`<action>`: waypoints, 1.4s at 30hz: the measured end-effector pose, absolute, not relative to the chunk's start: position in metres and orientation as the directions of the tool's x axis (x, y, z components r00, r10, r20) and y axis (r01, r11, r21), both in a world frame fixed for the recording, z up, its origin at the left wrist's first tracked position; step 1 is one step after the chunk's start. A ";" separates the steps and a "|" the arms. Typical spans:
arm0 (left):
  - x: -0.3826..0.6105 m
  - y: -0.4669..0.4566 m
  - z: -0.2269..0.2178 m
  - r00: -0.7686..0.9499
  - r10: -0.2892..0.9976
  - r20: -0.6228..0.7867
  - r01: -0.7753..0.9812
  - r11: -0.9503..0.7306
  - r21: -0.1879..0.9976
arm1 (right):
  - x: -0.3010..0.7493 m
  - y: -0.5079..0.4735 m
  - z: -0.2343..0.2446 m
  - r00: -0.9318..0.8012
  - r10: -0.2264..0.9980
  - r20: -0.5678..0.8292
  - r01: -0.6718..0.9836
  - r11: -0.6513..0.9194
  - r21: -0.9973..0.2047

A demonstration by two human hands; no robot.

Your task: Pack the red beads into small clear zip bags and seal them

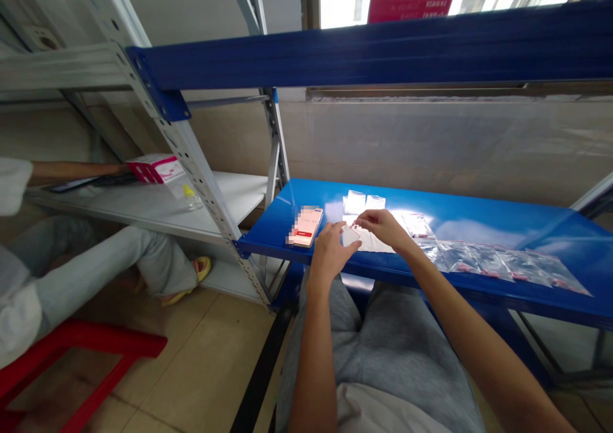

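My left hand [329, 249] has its thumb and fingers around a small clear plastic bag [351, 234], just above the blue shelf. At the bag's upper edge, my right hand [382, 226] is closed in a pinch; what lies between its fingertips is too small to make out. Beneath both hands is a white sheet [376, 243]. Small clear packets [357, 200] lie behind the hands. To the right, a row of clear zip bags [498, 264] with small reddish items inside runs along the shelf. A phone [308, 227] with a lit screen lies left of my left hand.
The blue shelf [479, 212] ends at a perforated metal post [201, 184] on the left. A blue beam [364, 53] crosses overhead. Another person's arm [79, 171] reaches to a pink-and-white box [156, 168] on the white shelf [242, 193]. A red stool [90, 343] stands at lower left.
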State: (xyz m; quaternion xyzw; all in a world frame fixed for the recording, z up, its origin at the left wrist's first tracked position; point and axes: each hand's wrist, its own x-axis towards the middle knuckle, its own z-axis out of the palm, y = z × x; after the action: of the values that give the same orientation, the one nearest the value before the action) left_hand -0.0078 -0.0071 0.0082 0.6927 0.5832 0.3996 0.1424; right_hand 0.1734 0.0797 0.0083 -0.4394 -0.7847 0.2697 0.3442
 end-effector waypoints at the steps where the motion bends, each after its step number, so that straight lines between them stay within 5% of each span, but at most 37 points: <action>1: -0.008 -0.007 0.009 0.001 0.923 0.385 0.689 -0.280 0.669 | 0.174 0.077 0.013 -0.407 0.862 0.302 0.470 0.482 -0.739; 12: -0.009 -0.008 0.012 0.008 0.920 0.391 0.658 -0.299 0.691 | 0.177 0.078 0.024 -0.487 0.825 0.286 0.537 0.541 -0.647; 21: -0.013 -0.004 0.009 -0.073 0.911 0.406 0.626 -0.275 0.730 | 0.166 0.101 -0.010 -0.341 0.900 0.271 0.851 0.418 -0.319; 31: -0.017 -0.003 0.006 -0.089 0.908 0.410 0.620 -0.272 0.736 | 0.158 0.103 -0.018 -0.348 0.912 0.215 0.878 0.398 -0.266; 37: -0.017 0.000 0.002 -0.079 0.905 0.417 0.633 -0.277 0.723 | 0.161 0.106 -0.014 -0.346 0.900 0.265 0.840 0.423 -0.340; 42: -0.015 -0.003 0.003 -0.063 0.914 0.401 0.643 -0.270 0.717 | 0.172 0.093 0.009 -0.348 0.895 0.279 0.559 0.437 -0.705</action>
State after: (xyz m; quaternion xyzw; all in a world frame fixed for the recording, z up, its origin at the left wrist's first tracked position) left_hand -0.0154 -0.0028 0.0031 0.6664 0.5839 0.4368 0.1553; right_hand 0.1717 0.0929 0.0089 -0.4656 -0.7805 0.2543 0.3307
